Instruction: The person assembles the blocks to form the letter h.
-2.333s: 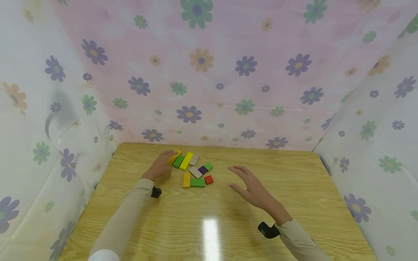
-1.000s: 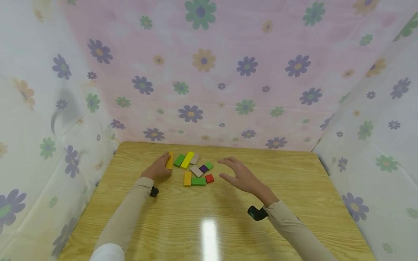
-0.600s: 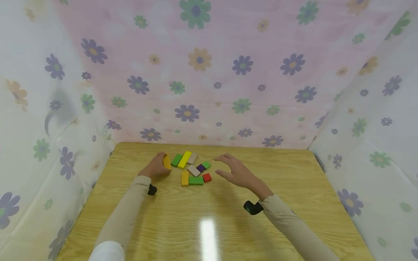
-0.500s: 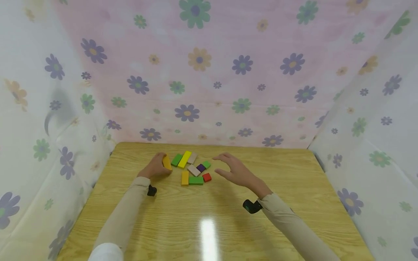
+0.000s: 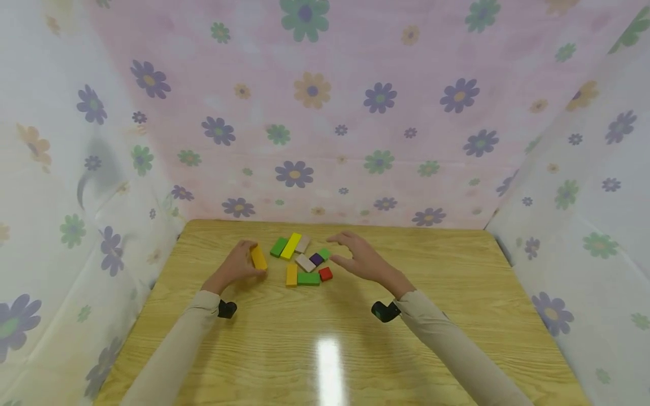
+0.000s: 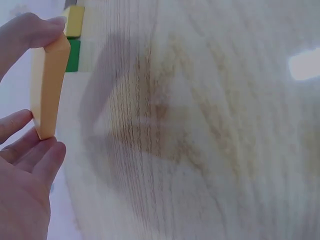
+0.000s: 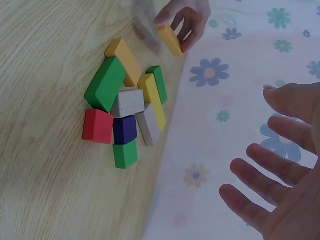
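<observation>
Between thumb and fingertips, my left hand [image 5: 235,266] pinches an orange block [image 5: 259,257] by its two ends. In the left wrist view, that orange block [image 6: 49,87] is raised over the wood, its shadow falling to one side. My right hand [image 5: 367,260] hovers to the right of the block cluster with fingers spread, holding nothing. The cluster has a green block [image 5: 279,247], a yellow block [image 5: 291,246], two pale wood blocks, a purple cube [image 5: 316,259], a small green cube [image 5: 324,255], a red cube [image 5: 325,274], a second orange block [image 5: 291,276] and a long green block [image 5: 308,279].
The wooden table [image 5: 406,349] reaches back to a flower-print cloth [image 5: 345,113] that hangs behind and on both sides. A bright light reflection lies on the table's front middle. Black cameras sit at both wrists.
My left hand has lifted the orange block from beside the green one, drawn it left and turned it. The right hand has moved left and closer to the cluster, still empty.
</observation>
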A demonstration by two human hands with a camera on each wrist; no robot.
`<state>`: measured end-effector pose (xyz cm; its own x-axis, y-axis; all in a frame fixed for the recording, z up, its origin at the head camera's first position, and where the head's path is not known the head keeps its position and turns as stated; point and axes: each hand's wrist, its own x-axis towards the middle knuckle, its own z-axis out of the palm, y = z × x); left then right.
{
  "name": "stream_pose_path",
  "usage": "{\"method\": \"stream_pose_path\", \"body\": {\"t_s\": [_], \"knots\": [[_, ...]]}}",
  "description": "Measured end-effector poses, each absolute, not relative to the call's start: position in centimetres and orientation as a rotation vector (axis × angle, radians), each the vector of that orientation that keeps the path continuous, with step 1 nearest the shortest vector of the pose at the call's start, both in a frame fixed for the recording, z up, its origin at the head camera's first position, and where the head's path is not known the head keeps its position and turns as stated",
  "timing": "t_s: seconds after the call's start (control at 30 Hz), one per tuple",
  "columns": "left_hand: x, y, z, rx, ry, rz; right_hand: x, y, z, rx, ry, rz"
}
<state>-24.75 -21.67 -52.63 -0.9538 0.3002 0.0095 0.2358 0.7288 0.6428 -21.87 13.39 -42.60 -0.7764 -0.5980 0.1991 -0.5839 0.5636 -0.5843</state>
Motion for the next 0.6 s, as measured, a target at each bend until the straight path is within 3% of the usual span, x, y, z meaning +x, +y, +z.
{"method": "stream_pose_path", "body": {"t_s": [0.6], "knots": [[-19.7, -22.6, -51.0, 0.600, 2.812, 1.109, -24.5, 10.6, -43.5, -1.016, 2.674, -1.071]]}}
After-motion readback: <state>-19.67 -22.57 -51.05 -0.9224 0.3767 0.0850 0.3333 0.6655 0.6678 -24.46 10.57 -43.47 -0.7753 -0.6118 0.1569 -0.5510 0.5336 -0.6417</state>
